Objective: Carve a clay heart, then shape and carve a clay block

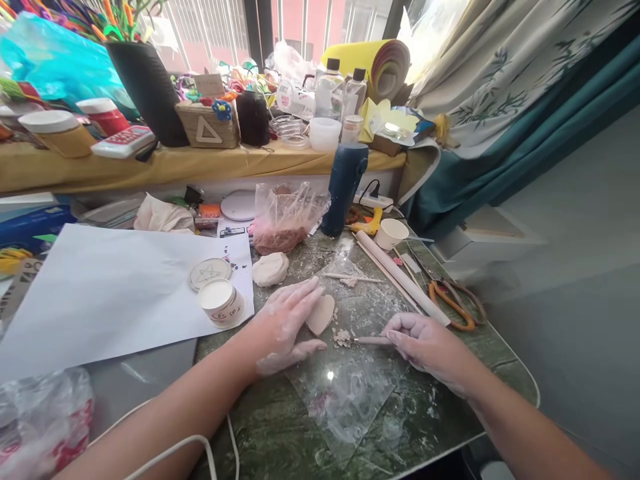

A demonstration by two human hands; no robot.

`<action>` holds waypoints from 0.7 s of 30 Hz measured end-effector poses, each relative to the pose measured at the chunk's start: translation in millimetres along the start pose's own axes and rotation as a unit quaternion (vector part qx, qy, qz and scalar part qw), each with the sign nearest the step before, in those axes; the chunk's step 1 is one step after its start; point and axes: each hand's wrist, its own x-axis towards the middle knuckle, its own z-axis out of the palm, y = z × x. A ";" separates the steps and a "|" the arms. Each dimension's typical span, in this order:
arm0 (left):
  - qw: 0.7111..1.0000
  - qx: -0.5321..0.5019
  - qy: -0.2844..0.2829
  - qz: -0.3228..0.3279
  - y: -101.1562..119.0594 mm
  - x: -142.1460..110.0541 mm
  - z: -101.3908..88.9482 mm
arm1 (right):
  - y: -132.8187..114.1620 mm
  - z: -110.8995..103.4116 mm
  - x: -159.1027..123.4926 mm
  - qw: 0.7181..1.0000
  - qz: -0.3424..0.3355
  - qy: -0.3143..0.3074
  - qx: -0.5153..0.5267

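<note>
My left hand (291,320), dusted with white powder, lies with its fingers stretched out along the left side of a flat beige clay piece (321,316). Its fingertips touch or partly cover that piece, whose lower end comes to a point. In my right hand (417,341), a slim pale-handled craft tool (371,341) is pinched between thumb and fingers. The tool's thin dark tip reaches a small heap of clay crumbs (343,339) on the table. A lump of white clay (271,269) sits beyond my left hand.
Right of the work lie a long roller (403,277), orange-handled scissors (450,303) and a paper cup (391,233). A dark blue bottle (344,190) stands behind. An open tub (221,303) rests on white paper (115,287). Plastic film (345,407) covers the near table; a white cable (203,440) crosses my left forearm.
</note>
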 end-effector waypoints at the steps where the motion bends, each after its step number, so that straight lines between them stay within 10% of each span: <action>1: 1.000 0.018 -0.014 0.014 3.8 0.3 1.2 | 1.8 -1.7 0.0 1.000 0.000 0.000 0.031; 8: 0.993 0.087 -0.071 0.021 18.5 1.5 10.6 | 18.5 -8.9 1.7 0.965 -0.044 0.050 0.252; 21: 0.997 0.043 -0.045 0.045 19.3 5.5 12.8 | 33.7 -6.3 5.1 0.933 -0.131 0.056 0.329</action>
